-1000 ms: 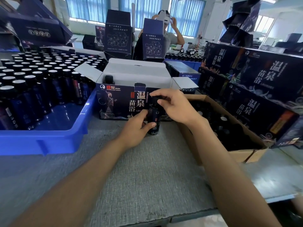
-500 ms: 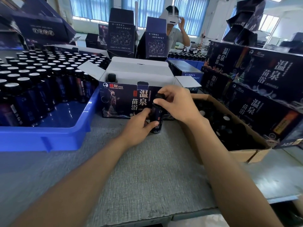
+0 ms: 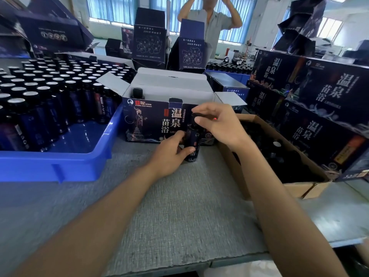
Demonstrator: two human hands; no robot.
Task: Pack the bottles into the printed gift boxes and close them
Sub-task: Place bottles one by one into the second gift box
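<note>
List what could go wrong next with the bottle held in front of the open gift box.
1. The right hand pinches the cap at the top of the bottle, which the left hand grips. Whether the cap is fully seated cannot be told; a loose one might leak inside the box.
2. The open gift box has a raised front tab just behind the bottle, which could catch on it going in.

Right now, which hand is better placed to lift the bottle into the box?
Probably left: the left hand grips the bottle by its body; the right hand only pinches the cap.
</note>
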